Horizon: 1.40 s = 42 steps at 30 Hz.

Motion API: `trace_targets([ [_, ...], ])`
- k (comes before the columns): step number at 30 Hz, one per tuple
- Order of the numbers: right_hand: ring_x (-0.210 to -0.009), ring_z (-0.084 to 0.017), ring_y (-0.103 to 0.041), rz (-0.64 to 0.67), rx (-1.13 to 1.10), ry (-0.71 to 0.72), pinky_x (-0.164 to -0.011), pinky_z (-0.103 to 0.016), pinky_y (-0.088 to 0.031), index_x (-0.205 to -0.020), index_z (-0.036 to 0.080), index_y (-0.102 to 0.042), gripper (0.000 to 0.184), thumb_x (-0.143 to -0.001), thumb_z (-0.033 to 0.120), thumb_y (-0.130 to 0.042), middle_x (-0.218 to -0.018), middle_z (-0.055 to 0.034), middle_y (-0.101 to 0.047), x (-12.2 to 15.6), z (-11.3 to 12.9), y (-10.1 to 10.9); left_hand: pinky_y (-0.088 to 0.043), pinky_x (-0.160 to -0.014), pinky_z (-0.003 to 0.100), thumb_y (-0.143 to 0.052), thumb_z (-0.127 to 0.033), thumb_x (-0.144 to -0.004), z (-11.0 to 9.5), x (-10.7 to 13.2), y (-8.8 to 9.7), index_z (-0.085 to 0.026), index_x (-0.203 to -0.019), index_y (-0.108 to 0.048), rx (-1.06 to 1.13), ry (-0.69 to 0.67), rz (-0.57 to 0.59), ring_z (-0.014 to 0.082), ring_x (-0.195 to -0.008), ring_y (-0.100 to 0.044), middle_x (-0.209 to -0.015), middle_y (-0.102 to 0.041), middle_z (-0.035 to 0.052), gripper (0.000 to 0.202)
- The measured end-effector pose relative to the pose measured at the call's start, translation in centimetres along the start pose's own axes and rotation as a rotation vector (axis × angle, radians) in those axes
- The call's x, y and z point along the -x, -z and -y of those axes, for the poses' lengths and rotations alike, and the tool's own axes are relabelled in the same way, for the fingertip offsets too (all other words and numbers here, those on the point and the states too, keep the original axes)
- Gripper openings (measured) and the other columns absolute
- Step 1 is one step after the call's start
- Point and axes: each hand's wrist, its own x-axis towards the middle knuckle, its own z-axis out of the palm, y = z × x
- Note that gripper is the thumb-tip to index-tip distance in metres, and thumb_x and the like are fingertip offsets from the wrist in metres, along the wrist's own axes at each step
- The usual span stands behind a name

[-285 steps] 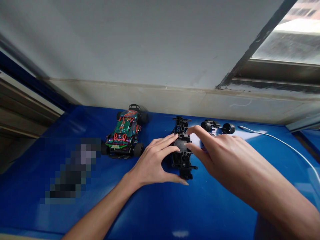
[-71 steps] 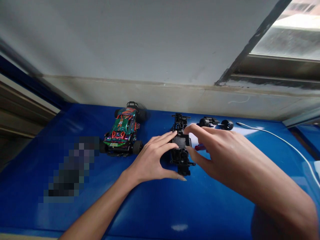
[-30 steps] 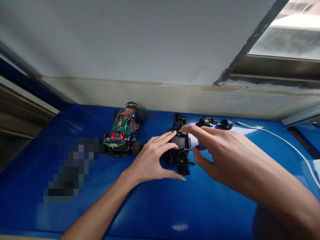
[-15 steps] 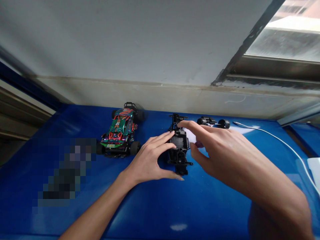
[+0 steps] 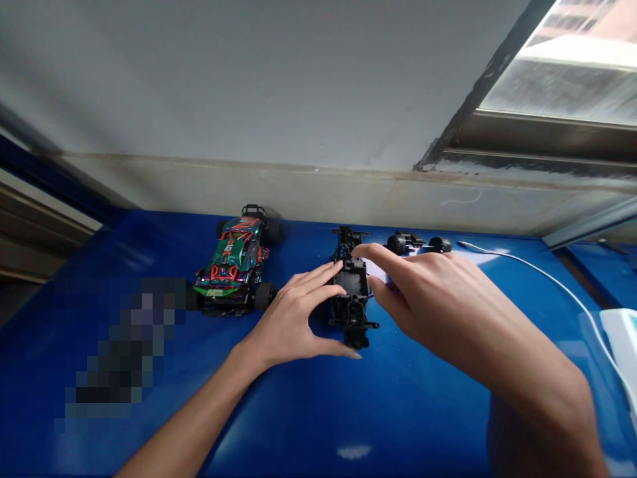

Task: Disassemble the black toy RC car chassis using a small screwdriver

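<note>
A black toy car chassis (image 5: 354,282) lies lengthwise on the blue table, with a shallow rectangular tray in its middle. My left hand (image 5: 301,312) holds it from the left, fingertips over its side and thumb at the near end. From the right, my right hand (image 5: 423,285) reaches in. Its index fingertip rests on the far half of the chassis and its thumb is at the right edge. The other fingers of that hand are mostly hidden. To the left of my left hand stands a green and orange toy car (image 5: 233,259) with black wheels.
A black axle part with wheels (image 5: 397,243) lies near the wall, behind my right hand. A white cable (image 5: 547,269) curves along the right side toward a white object (image 5: 620,345). At left, a dark patch is pixelated. A wall (image 5: 249,179) bounds the table's far side.
The whole view has shifted slightly, so things appear a little further left. My right thumb has come in closer to the chassis's right edge. My left hand keeps its hold.
</note>
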Motion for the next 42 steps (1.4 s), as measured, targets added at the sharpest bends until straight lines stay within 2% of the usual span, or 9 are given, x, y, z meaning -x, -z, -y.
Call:
trace_targets([
  [3, -0.067, -0.019, -0.069, 0.016, -0.154, 0.039, -0.055, -0.031, -0.027, -0.14, 0.032, -0.054, 0.05, -0.093, 0.015, -0.057, -0.088, 0.0009, -0.075, 0.0, -0.3, 0.3, -0.043, -0.123, 0.063, -0.093, -0.071, -0.064, 0.1, 0.1, 0.0, -0.023, -0.13, -0.069, -0.005, 0.001, -0.001, 0.0414, -0.155, -0.046, -0.167, -0.048, 0.0192, 0.085],
  [7, -0.08, -0.019, -0.072, 0.003, -0.281, 0.017, -0.064, -0.029, -0.041, -0.126, 0.032, -0.063, 0.039, -0.091, 0.015, -0.058, -0.101, 0.0005, -0.076, 0.5, -0.7, 1.0, -0.044, -0.123, 0.062, -0.093, -0.071, -0.064, 0.1, 0.0, 0.1, -0.023, -0.13, -0.069, 0.014, 0.002, -0.006, 0.0413, -0.155, -0.047, -0.166, -0.048, 0.0196, 0.085],
  [12, -0.083, -0.018, -0.074, -0.056, -0.345, -0.021, -0.067, -0.029, -0.046, -0.133, 0.036, -0.061, 0.044, -0.093, 0.018, -0.059, -0.108, 0.0023, -0.077, 1.1, -1.3, 1.6, -0.044, -0.122, 0.064, -0.093, -0.07, -0.065, 0.1, -0.1, 0.0, -0.022, -0.129, -0.069, 0.006, 0.008, 0.0, 0.0415, -0.154, -0.048, -0.166, -0.049, 0.0204, 0.084],
  [28, -0.076, -0.017, -0.059, 0.067, -0.313, 0.001, -0.062, -0.03, -0.03, -0.107, 0.026, -0.058, 0.022, -0.09, 0.012, -0.056, -0.093, 0.0002, -0.068, -0.1, -0.4, 1.2, -0.045, -0.121, 0.067, -0.093, -0.068, -0.068, 0.3, -0.1, 0.1, -0.023, -0.135, -0.065, -0.01, -0.02, -0.006, 0.0423, -0.153, -0.049, -0.164, -0.051, 0.0224, 0.085],
  [31, -0.073, -0.018, -0.061, 0.057, -0.269, -0.004, -0.06, -0.031, -0.026, -0.107, 0.025, -0.06, 0.007, -0.102, 0.026, -0.056, -0.086, -0.001, -0.069, -0.4, -0.3, 0.9, -0.045, -0.12, 0.067, -0.093, -0.067, -0.067, 0.3, 0.0, 0.0, -0.023, -0.135, -0.065, -0.015, -0.022, -0.005, 0.0429, -0.153, -0.049, -0.164, -0.051, 0.0225, 0.085],
  [34, -0.058, -0.018, -0.057, 0.054, -0.162, -0.022, -0.056, -0.032, -0.021, -0.107, 0.024, -0.063, 0.023, -0.111, 0.039, -0.047, -0.067, 0.0006, -0.062, -0.4, -0.2, 0.9, -0.045, -0.121, 0.068, -0.094, -0.067, -0.067, 0.3, 0.0, 0.0, -0.023, -0.135, -0.066, -0.018, -0.01, 0.006, 0.0437, -0.153, -0.049, -0.164, -0.051, 0.0217, 0.086],
  [36, -0.052, -0.017, -0.053, 0.062, -0.128, 0.002, -0.055, -0.033, -0.019, -0.109, 0.024, -0.063, 0.02, -0.11, 0.03, -0.044, -0.063, 0.0018, -0.059, -0.2, -0.1, 0.9, -0.045, -0.121, 0.067, -0.094, -0.068, -0.065, 0.2, 0.0, 0.1, -0.023, -0.134, -0.067, -0.013, -0.001, 0.012, 0.0437, -0.153, -0.048, -0.164, -0.051, 0.0218, 0.087],
  [40, -0.06, -0.015, -0.058, 0.051, -0.166, 0.045, -0.056, -0.032, -0.02, -0.13, 0.026, -0.057, 0.042, -0.091, 0.01, -0.052, -0.086, -0.0008, -0.072, 0.3, 0.2, 0.9, -0.045, -0.121, 0.066, -0.095, -0.068, -0.063, 0.0, -0.1, 0.1, -0.024, -0.132, -0.068, 0.007, 0.008, 0.001, 0.0426, -0.153, -0.048, -0.163, -0.053, 0.021, 0.086],
  [42, -0.065, -0.016, -0.061, 0.04, -0.177, 0.044, -0.056, -0.032, -0.021, -0.134, 0.026, -0.054, 0.048, -0.088, 0.01, -0.054, -0.097, -0.0024, -0.074, 0.4, 0.3, 0.9, -0.044, -0.122, 0.065, -0.095, -0.067, -0.063, 0.0, -0.1, 0.1, -0.025, -0.132, -0.068, 0.014, 0.011, 0.001, 0.0422, -0.154, -0.048, -0.164, -0.052, 0.0203, 0.085],
])
